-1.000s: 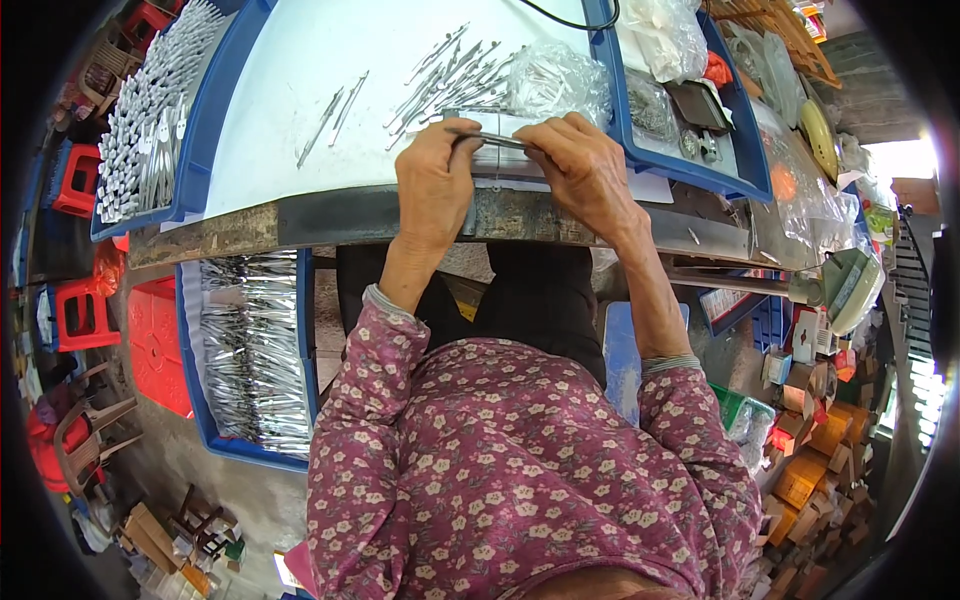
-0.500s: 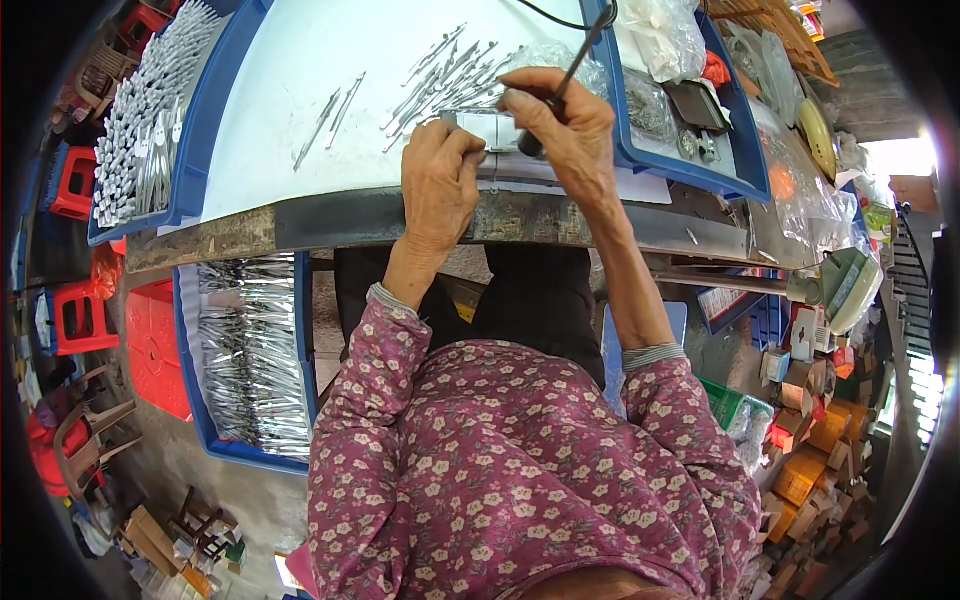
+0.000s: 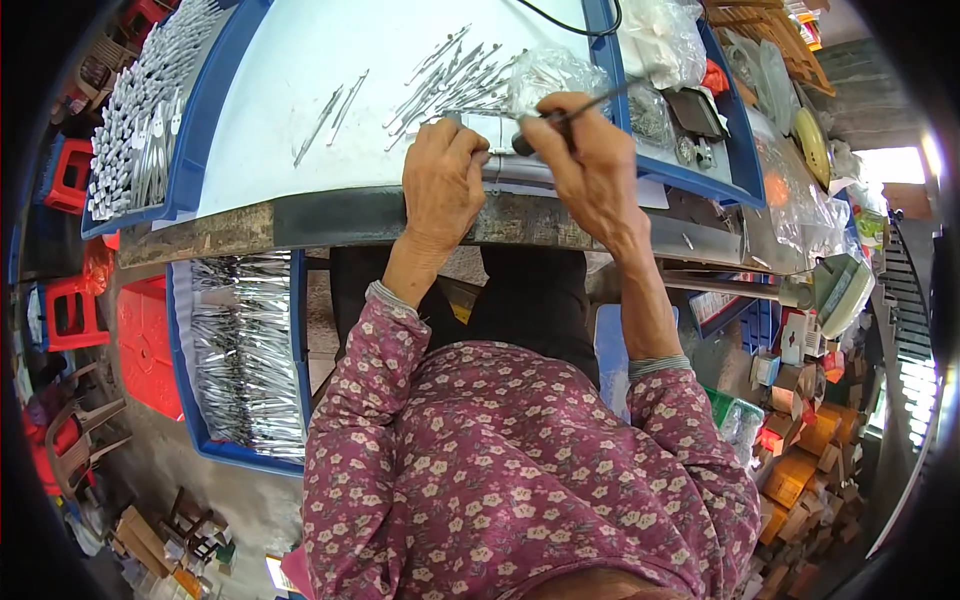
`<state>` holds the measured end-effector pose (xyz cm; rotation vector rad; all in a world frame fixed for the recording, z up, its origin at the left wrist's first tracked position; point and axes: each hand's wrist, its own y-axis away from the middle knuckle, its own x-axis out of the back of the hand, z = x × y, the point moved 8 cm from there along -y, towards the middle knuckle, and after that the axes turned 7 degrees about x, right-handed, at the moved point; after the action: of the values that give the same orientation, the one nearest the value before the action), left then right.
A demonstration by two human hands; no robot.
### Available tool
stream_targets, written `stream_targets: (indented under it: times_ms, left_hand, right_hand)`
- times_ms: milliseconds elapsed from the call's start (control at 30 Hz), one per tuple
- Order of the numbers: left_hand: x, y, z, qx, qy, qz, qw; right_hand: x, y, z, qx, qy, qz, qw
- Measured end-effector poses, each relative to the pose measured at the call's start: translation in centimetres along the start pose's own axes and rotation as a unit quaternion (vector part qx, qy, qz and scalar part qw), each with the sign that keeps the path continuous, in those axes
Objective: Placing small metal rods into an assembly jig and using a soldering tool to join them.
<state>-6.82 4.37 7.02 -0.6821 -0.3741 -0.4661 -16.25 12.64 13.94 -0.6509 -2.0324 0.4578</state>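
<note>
My left hand point(image 3: 442, 180) is closed at the bench's near edge, fingertips pinched beside a small pale metal block point(image 3: 487, 130). Whatever lies between those fingers is hidden. My right hand point(image 3: 592, 165) is wrapped round a dark hammer-like tool point(image 3: 521, 144). Its thick black end points down to the left, close to the block, while its thin shaft sticks out to the upper right. Beyond my hands, several slender silvery metal pieces point(image 3: 455, 88) lie in a loose pile on the white sheet point(image 3: 290, 70). A few more thin pieces point(image 3: 335, 115) rest farther left.
A blue tray point(image 3: 190, 165) packed with metal pieces stands at the left. Another blue tray point(image 3: 205, 420) of them sits below the bench. At the right, a blue tray point(image 3: 740, 170) holds plastic bags and small parts. A black cable point(image 3: 560, 20) crosses the far side.
My right hand has moved right and slightly down, and the tool's shaft has tilted from steep to flatter. My left hand stays nearly in place.
</note>
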Motion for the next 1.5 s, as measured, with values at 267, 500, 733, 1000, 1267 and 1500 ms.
stream_targets:
  times_ms: [267,500,733,1000,1267,1500]
  left_hand:
    - [-0.1,-0.1,0.3,-0.006,-0.012,0.002,1.0]
    - [0.0,-0.1,0.5,-0.032,-0.015,0.005,0.999]
    - [-0.2,0.0,0.5,-0.033,-0.024,-0.007,0.999]
    - [-0.1,-0.3,0.9,-0.036,-0.008,-0.004,0.999]
    - [-0.2,-0.2,0.9,-0.038,-0.029,-0.008,0.999]
    - [0.0,0.0,0.8,-0.037,-0.02,-0.008,0.999]
  right_hand:
    - [-2.3,0.4,-0.1,0.088,0.012,0.029,0.996]
    - [-0.8,1.5,2.9,-0.035,-0.041,0.064,0.996]
    - [1.2,1.1,3.0,-0.051,-0.023,0.077,0.995]
    - [1.9,1.6,1.0,0.101,-0.002,0.146,0.984]
    - [0.1,2.3,5.9,-0.119,-0.027,0.055,0.991]
    - [1.2,0.7,0.7,-0.019,-0.095,0.138,0.986]
